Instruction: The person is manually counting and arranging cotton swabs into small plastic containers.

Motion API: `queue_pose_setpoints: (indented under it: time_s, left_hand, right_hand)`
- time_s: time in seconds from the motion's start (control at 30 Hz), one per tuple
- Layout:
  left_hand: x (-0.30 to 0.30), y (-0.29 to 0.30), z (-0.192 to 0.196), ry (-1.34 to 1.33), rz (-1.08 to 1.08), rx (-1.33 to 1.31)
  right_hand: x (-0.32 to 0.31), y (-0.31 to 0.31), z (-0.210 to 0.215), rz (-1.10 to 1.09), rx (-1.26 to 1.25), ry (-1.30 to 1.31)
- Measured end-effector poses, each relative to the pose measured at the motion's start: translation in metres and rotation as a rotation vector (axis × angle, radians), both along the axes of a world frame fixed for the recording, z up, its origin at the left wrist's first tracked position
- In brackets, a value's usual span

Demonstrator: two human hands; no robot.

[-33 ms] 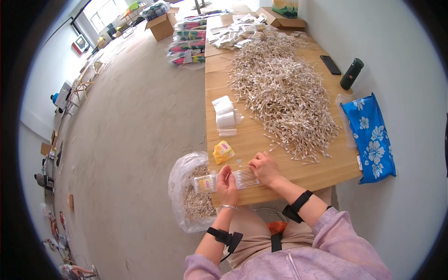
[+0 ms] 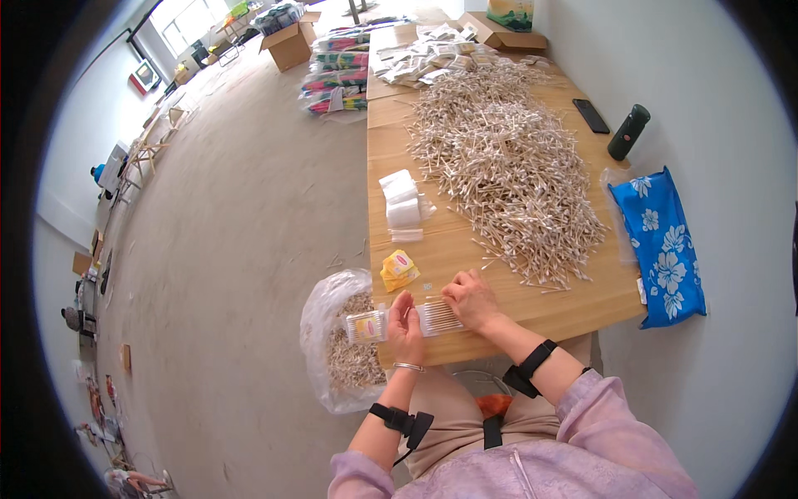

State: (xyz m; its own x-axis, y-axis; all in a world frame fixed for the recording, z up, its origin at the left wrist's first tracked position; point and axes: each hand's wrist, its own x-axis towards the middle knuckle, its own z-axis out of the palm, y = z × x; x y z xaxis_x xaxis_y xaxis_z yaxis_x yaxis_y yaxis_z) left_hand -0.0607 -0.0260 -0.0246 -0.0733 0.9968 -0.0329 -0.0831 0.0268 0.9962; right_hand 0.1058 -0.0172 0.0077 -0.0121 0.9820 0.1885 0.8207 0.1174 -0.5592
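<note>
Head view shows the left hand (image 2: 406, 320) pinching a clear plastic packet of cotton swabs (image 2: 416, 319) at the near edge of the wooden table (image 2: 432, 249), while the right hand (image 2: 470, 299) rests fingers-down on the packet's other end, pressing the swabs in. Just beyond the packet lie small yellow packets (image 2: 399, 269) and a stack of white packets (image 2: 401, 205), with a huge heap of loose cotton swabs (image 2: 507, 158) spread across the tabletop. Left of the table a clear bag of filled packets (image 2: 345, 341) sits on the floor; a blue flowered bag (image 2: 661, 241), a dark bottle (image 2: 628, 131) and a phone (image 2: 591, 116) lie to the right.
</note>
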Motion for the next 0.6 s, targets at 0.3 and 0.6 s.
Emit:
queue_pose_setpoints:
  time_s: [0.3,0.6]
  left_hand:
    - [0.011,0.014,-0.017,-0.288,-0.046,-0.023]
    - [0.014,0.009,-0.005,-0.338,-0.093,-0.03]
  right_hand:
    - [-0.008,-0.018,-0.013,0.003,0.132,0.084]
    - [-0.027,-0.025,-0.013,-0.117,0.136,0.709]
